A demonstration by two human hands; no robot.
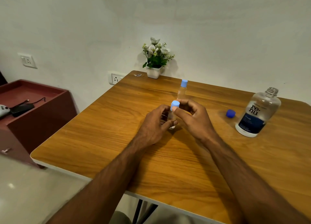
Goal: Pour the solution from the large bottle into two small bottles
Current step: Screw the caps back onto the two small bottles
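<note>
A small clear bottle (172,117) stands upright on the wooden table (117,131) at its middle. My left hand (154,124) is wrapped around its body. My right hand (193,117) pinches its light blue cap (175,105) between thumb and fingers. A second small clear bottle (182,90) with a light blue cap stands just behind, untouched. The large clear solution bottle (257,112) with a dark blue label stands at the right, its neck uncapped. Its dark blue cap (230,113) lies on the table to its left.
A white pot of artificial flowers (155,58) sits at the table's far edge against the wall. A dark red cabinet (33,109) to the left holds a black device with a cable and a game controller. A wall socket (116,79) is by the table corner.
</note>
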